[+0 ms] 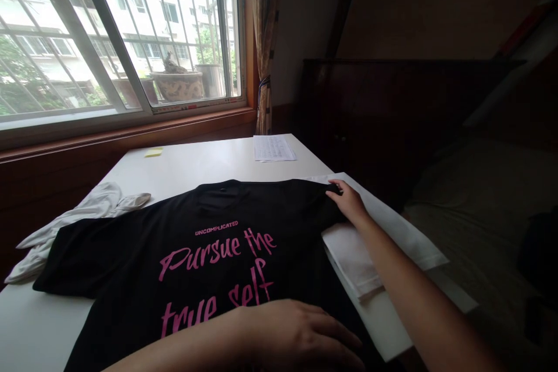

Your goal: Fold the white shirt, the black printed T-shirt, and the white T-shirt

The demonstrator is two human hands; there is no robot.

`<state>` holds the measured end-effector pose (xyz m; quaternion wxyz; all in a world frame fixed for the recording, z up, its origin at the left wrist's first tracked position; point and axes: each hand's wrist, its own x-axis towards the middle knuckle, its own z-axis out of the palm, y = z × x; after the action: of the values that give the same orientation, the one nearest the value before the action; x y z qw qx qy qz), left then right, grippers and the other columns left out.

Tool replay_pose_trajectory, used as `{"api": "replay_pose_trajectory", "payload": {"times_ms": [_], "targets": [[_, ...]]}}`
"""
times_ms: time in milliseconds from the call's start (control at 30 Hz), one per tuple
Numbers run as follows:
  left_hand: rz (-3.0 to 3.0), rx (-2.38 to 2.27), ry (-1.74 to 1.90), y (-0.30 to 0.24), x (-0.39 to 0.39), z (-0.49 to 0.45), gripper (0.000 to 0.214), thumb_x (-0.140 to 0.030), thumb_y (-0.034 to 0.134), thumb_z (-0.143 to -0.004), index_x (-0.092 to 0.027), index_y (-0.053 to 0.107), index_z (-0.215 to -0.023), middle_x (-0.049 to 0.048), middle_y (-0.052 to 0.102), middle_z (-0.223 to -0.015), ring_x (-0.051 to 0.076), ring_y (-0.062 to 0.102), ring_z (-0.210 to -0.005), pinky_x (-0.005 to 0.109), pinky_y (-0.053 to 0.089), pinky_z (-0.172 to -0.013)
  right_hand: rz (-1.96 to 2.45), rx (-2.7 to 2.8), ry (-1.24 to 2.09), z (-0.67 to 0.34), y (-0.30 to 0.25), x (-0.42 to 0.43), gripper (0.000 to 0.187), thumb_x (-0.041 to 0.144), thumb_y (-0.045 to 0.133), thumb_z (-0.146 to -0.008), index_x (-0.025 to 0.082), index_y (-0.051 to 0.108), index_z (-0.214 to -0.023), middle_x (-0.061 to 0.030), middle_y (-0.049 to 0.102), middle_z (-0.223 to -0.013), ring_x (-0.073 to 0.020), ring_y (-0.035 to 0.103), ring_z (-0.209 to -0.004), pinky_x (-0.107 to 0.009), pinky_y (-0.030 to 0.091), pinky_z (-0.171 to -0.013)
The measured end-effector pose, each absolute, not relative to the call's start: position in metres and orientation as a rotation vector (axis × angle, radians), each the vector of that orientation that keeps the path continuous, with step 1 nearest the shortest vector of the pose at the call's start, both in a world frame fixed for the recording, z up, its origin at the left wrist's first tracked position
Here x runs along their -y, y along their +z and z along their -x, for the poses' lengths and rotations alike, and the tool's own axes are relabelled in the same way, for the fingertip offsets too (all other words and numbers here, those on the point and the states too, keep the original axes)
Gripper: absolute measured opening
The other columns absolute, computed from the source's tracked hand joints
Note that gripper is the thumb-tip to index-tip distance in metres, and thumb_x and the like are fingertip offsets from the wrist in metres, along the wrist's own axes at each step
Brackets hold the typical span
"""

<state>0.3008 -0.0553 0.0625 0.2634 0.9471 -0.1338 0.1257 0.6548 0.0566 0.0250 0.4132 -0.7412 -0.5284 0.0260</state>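
L hand (300, 334) nearest cam, 4 o'clock of shirt (200, 270) centre, fingers loosely together; cropped, can't tell if gripping. R hand (346, 200), 2 o'clock, pinching sleeve (320, 204) end AFAICT. Shirt face-up on table (196, 154); hem out of frame, print (218, 251) partly behind L arm (187, 351). Step, I'd guess: arranging sleeve. Next move prob. needs firm R pinch. 3 o'clock side too dark for me.
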Motion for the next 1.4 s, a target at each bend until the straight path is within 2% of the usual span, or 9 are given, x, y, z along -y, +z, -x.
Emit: {"api": "replay_pose_trajectory", "payload": {"times_ms": [100, 200, 300, 433, 567, 700, 933, 1200, 1400], "targets": [[-2.581, -0.097, 0.432, 0.064, 0.022, -0.254, 0.044, -0.032, 0.056, -0.102, -0.026, 0.054, -0.146, 0.0071, 0.056, -0.152, 0.022, 0.056, -0.136, 0.035, 0.046, -0.116, 1.886, 1.356, -0.127, -0.637, 0.032, -0.041, 0.041, 0.031, 0.061, -0.084, 0.021, 0.070, -0.122, -0.0147, 0.062, -0.125, -0.0350, 0.057, -0.119, -0.055, 0.046, -0.106], [-2.741, -0.690, 0.541, 0.047, -0.020, -0.193, 0.049, -0.032, 0.051, -0.104, -0.028, 0.046, -0.153, 0.0085, 0.048, -0.159, 0.027, 0.042, -0.148, 0.050, 0.040, -0.121, 1.833, 1.537, -0.345, -0.600, 0.039, -0.013, 0.041, 0.032, 0.055, -0.092, 0.020, 0.067, -0.130, -0.0159, 0.057, -0.131, -0.0354, 0.055, -0.123, -0.054, 0.046, -0.109], [-2.787, -1.126, 0.478, 0.022, -0.048, -0.127, 0.050, -0.040, 0.046, -0.106, -0.028, 0.044, -0.155, 0.0067, 0.046, -0.161, 0.028, 0.036, -0.151, 0.056, 0.033, -0.123, 1.691, 1.824, -0.168, -0.550, 0.041, 0.023, 0.044, 0.035, 0.048, -0.100, 0.027, 0.058, -0.142, -0.0113, 0.058, -0.135, -0.0299, 0.056, -0.127, -0.048, 0.047, -0.113], [-2.762, -1.407, 0.361, 0.001, -0.057, -0.058, 0.053, -0.045, 0.043, -0.106, -0.027, 0.043, -0.156, 0.0076, 0.041, -0.163, 0.028, 0.034, -0.152, 0.056, 0.027, -0.124, 1.585, 2.187, 0.187, -0.494, 0.028, 0.068, 0.054, 0.044, 0.049, -0.103, 0.030, 0.044, -0.155, -0.0057, 0.048, -0.156, -0.0265, 0.045, -0.144, -0.045, 0.042, -0.119], [-2.752, -1.470, 0.304, 0.002, -0.055, -0.032, 0.053, -0.046, 0.040, -0.106, -0.026, 0.042, -0.156, 0.0061, 0.038, -0.164, 0.027, 0.031, -0.154, 0.053, 0.025, -0.125, 1.595, 2.363, 0.222, -0.475, 0.015, 0.093, 0.060, 0.049, 0.047, -0.105, 0.029, 0.036, -0.160, -0.0040, 0.035, -0.166, -0.0289, 0.025, -0.156, -0.052, 0.029, -0.126], [-2.744, -1.486, 0.250, 0.009, -0.054, -0.032, 0.053, -0.047, 0.038, -0.107, -0.028, 0.040, -0.157, 0.0039, 0.036, -0.165, 0.025, 0.030, -0.154, 0.052, 0.023, -0.126, 1.570, 2.442, 0.249, -0.483, 0.015, 0.103, 0.062, 0.052, 0.045, -0.105, 0.033, 0.030, -0.163, -0.0008, 0.026, -0.170, -0.0281, 0.020, -0.157, -0.054, 0.023, -0.128], [-2.728, -1.513, 0.216, 0.010, -0.046, -0.033, 0.051, -0.045, 0.037, -0.108, -0.029, 0.043, -0.155, 0.0048, 0.037, -0.165, 0.027, 0.029, -0.154, 0.056, 0.022, -0.125, 1.677, 2.422, 0.212, -0.500, 0.008, 0.120, 0.068, 0.058, 0.049, -0.102, 0.041, 0.022, -0.163, 0.0014, 0.012, -0.172, -0.0342, 0.010, -0.158, -0.059, 0.026, -0.124], [-2.937, -1.417, 0.172, 0.001, 0.030, -0.050, 0.059, -0.045, 0.040, -0.107, -0.036, 0.021, -0.162, 0.0021, 0.029, -0.167, 0.027, 0.031, -0.154, 0.057, 0.027, -0.124, 1.757, 2.361, 0.147, -0.502, -0.003, 0.123, 0.073, 0.063, 0.052, -0.099, 0.043, 0.022, -0.162, -0.0027, 0.007, -0.172, -0.0371, 0.015, -0.157, -0.061, 0.031, -0.121], [-3.189, -1.235, 0.190, 0.005, 0.087, -0.077, 0.067, -0.049, 0.047, -0.105, -0.032, 0.020, -0.163, 0.0039, 0.029, -0.168, 0.027, 0.036, -0.151, 0.049, 0.031, -0.124, 1.639, 2.366, 0.091, -0.491, 0.013, 0.099, 0.070, 0.058, 0.048, -0.103, 0.033, 0.025, -0.164, -0.0042, 0.023, -0.170, -0.0328, 0.022, -0.156, -0.059, 0.028, -0.124]]}}
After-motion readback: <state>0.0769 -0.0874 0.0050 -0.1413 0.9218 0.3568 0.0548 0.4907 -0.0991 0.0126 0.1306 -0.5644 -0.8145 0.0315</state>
